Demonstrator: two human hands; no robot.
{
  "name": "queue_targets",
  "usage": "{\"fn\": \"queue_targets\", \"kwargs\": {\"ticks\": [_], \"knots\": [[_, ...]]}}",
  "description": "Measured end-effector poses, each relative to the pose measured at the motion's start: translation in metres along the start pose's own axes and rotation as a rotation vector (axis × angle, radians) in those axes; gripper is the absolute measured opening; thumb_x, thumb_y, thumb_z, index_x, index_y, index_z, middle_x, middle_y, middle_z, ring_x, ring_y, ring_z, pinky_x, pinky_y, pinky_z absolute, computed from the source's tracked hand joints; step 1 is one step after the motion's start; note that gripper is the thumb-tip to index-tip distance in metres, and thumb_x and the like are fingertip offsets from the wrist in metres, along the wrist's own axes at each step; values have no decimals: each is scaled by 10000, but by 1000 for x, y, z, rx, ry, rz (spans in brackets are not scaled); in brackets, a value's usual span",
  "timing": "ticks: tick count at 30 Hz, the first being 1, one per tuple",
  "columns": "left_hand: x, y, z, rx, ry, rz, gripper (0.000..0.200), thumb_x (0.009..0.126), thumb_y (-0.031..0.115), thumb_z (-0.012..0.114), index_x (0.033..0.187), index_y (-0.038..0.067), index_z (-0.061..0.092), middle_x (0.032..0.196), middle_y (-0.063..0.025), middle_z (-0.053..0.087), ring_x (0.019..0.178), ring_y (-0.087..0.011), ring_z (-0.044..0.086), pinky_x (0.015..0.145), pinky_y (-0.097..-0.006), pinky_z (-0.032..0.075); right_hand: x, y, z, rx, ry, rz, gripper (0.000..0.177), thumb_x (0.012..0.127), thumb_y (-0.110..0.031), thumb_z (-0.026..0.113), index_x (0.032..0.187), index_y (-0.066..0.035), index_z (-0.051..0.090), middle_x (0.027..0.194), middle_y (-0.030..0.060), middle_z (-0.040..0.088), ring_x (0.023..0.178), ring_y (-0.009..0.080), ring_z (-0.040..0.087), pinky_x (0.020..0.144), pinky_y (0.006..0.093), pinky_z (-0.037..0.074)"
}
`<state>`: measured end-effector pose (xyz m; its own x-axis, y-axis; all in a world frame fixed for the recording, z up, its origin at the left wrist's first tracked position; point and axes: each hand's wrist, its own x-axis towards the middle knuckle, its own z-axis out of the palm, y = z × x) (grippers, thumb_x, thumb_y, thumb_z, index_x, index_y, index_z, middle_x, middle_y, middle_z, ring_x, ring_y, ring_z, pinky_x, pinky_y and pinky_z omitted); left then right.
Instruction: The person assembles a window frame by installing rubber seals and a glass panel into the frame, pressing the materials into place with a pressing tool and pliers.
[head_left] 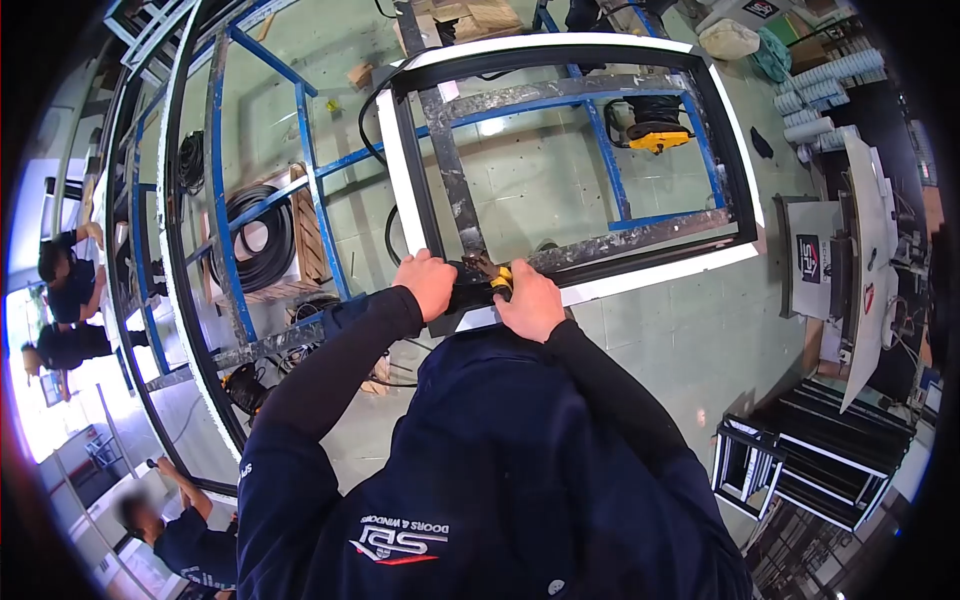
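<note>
A black-and-white window frame (744, 150) lies flat on a blue steel stand (608, 165) with worn, paint-spotted top bars. At its near left corner is my left hand (427, 284), fingers curled down onto the black inner profile; what they pinch there is hidden. My right hand (532, 302) is wrapped round yellow-and-black handled pliers (492, 273). Their metal jaws point left toward my left hand, over the black profile of the near side. The two hands are a short way apart.
Left, a long frame (172, 200) stands over more blue racks. Under them lies a coil of black hose (262, 238). A yellow cable reel (660, 138) sits below the frame. Black frames (820, 450) are stacked right. Co-workers (180, 530) are at the left.
</note>
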<state>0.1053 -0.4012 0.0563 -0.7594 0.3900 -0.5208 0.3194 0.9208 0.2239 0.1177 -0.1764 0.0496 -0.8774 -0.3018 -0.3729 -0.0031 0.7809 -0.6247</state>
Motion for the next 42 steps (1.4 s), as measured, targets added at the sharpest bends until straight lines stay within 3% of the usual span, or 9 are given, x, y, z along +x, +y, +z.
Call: {"fn": "queue_targets", "kwargs": {"ticks": [5, 8, 12, 13, 19, 23, 34, 37, 42], "knots": [[-12, -9, 1, -222, -7, -2, 234, 830, 190, 676, 1025, 129, 790, 1014, -140, 702, 1006, -347, 633, 886, -473, 549, 1, -2, -4, 19, -30, 32, 389, 846, -228, 736, 1059, 15, 520, 1009, 256, 693, 961, 461, 670, 844, 531, 521], [-12, -4, 14, -126, 13, 11, 212, 844, 213, 664, 994, 130, 788, 1097, -130, 657, 1059, -348, 591, 879, -469, 534, 4, 0, -5, 40, -36, 54, 391, 846, -230, 739, 1058, 15, 520, 1008, 258, 694, 960, 461, 672, 843, 532, 521], [-7, 20, 25, 152, 195, 21, 158, 783, 212, 698, 872, 125, 795, 1177, -97, 624, 1200, -330, 498, 965, -464, 415, 6, -1, -7, 40, -52, 55, 391, 847, -233, 741, 1052, 16, 520, 1003, 261, 694, 960, 461, 672, 841, 533, 522], [-4, 20, 30, 171, 189, 11, 230, 792, 196, 666, 935, 94, 814, 1282, -116, 634, 1350, -333, 426, 1038, -478, 325, 6, -1, -7, 37, -55, 50, 391, 847, -233, 742, 1053, 16, 520, 1002, 261, 695, 960, 461, 672, 841, 533, 522], [7, 21, 27, 221, 24, -65, 275, 791, 242, 681, 976, 89, 815, 1404, -115, 595, 1478, -366, 295, 1084, -523, 290, 5, -3, -9, 49, -51, 47, 395, 845, -232, 746, 1058, 15, 523, 991, 262, 695, 957, 462, 674, 837, 530, 523], [5, 16, 35, 167, 46, -63, 304, 781, 243, 688, 1004, 78, 812, 1476, -115, 539, 1522, -387, 224, 1144, -544, 246, 5, 1, -9, 73, -49, 41, 396, 845, -232, 746, 1059, 15, 523, 985, 262, 694, 950, 461, 674, 832, 532, 522], [1, 18, 35, 116, 100, -96, 278, 774, 269, 708, 957, 88, 814, 1497, -92, 513, 1519, -362, 229, 1141, -557, 247, 4, 7, -4, 102, 2, 1, 423, 832, -250, 768, 1031, 19, 510, 939, 267, 688, 907, 467, 674, 798, 525, 527], [0, 15, 42, 109, 152, -77, 272, 736, 273, 710, 924, 105, 812, 1488, -87, 510, 1509, -368, 236, 1123, -574, 245, 4, 9, -4, 96, -9, 0, 428, 831, -249, 769, 1042, 20, 511, 947, 270, 687, 917, 468, 672, 805, 525, 526], [-13, 8, 38, -93, 378, -25, 177, 767, 216, 696, 882, 101, 767, 1496, -114, 485, 1501, -409, 234, 1143, -595, 212, 5, 13, -2, 147, -48, -10, 471, 829, -240, 770, 1117, 34, 518, 968, 293, 679, 967, 479, 660, 838, 518, 526]]}}
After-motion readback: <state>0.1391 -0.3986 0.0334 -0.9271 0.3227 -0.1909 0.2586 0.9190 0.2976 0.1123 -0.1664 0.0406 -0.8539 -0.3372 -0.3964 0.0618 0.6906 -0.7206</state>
